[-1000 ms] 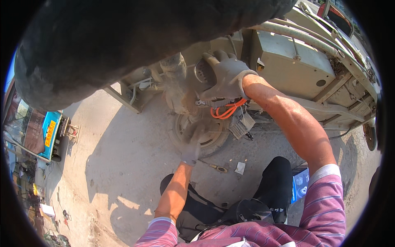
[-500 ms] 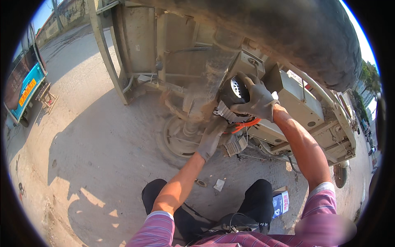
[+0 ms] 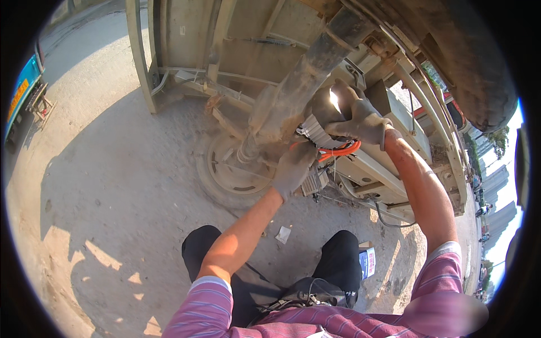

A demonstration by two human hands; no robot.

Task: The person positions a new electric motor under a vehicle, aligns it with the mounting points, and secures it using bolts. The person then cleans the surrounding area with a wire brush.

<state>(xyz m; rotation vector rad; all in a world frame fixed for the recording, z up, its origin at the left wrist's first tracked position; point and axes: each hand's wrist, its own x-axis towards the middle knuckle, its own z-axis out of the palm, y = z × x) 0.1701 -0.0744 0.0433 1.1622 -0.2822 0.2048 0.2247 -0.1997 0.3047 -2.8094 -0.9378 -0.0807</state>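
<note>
A motor with a silver finned body [image 3: 316,132] and a dark round end sits beside the axle tube [image 3: 298,79] of a vehicle lying on its side. My right hand [image 3: 363,123], in a grey glove, is wrapped round the motor's dark end from the right. Below it, my left hand [image 3: 294,168], gloved too, has its fingers curled up at the motor's lower side, next to thick orange cables [image 3: 345,150]. What those fingertips grip is hidden. Under the cables hangs a small finned metal block [image 3: 311,183].
A dusty wheel [image 3: 220,183] lies low at the left of the motor, and a large tyre [image 3: 473,67] overhangs at upper right. Metal boxes [image 3: 397,115] and frame bars stand right. A blue and white carton [image 3: 367,262] and a paper scrap [image 3: 283,234] lie on the ground.
My view has shifted and tilted, so the large tyre now appears farther right. The perforated face on the motor's dark end no longer shows clearly. Both hands remain at the motor.
</note>
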